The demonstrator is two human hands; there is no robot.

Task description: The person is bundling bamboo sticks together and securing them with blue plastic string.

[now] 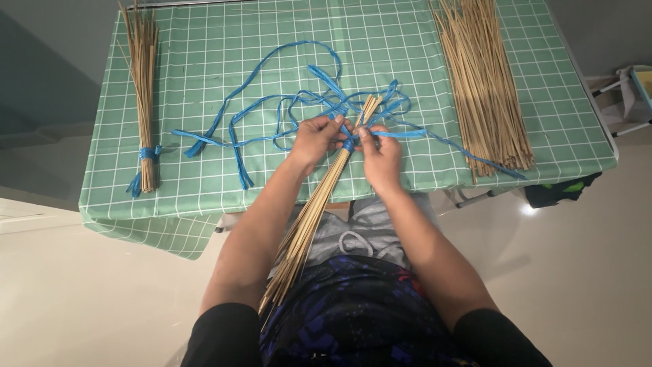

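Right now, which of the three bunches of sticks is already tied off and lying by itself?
The small bundle at the table's far left, bound with blue ribbon near its lower end. The big pile on the right lies loose; the third bunch is between both hands.

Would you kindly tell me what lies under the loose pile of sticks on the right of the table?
The loose pile of sticks rests on the green checked tablecloth; a blue ribbon passes beneath its near end. The table under the cloth is covered.
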